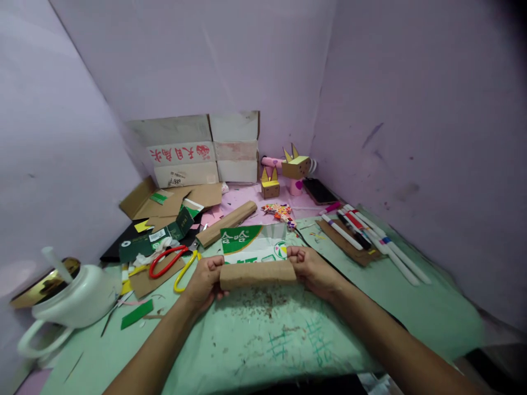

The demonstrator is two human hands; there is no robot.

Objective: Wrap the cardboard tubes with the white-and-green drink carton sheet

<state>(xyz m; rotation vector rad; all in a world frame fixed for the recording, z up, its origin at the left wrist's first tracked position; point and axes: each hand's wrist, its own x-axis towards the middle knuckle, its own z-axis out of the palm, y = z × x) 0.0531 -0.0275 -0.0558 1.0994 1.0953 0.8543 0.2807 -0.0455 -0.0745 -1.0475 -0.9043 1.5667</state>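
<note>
While both hands work at the middle of the green counter (411, 323), clutter runs across it. Far left: white pitcher (74, 304) with a handle, tipped near the counter edge, a gold-rimmed lid (45, 282) behind it. Next right, a green paper scrap (136, 314), then scissors (173, 263) with one red and one yellow loop lying on brown card, dark green printed carton pieces (154, 241) just behind. Flattened cardboard sheets (173, 200) sit further back, and a white box with red characters (193, 151) stands against the wall.

Left hand (206, 280) has its grip clenched on the left end of a folded cardboard strip (257, 274), fingers curled over the top. Strip is held level just above the counter, in front of a green and white printed carton panel (251, 244). Brown crumbs lie on the counter under it. A second long cardboard piece (226, 222) lies diagonally behind. Right hand (310, 266) grips the strip's right end the same way, closed tight.

Behind, small cardboard figures with yellow ears (284, 175), a colourful patterned scrap (280, 211), a phone (319, 191). Far right: row of markers (370, 236) on a brown card, some white pens stretching on toward the wall.
</note>
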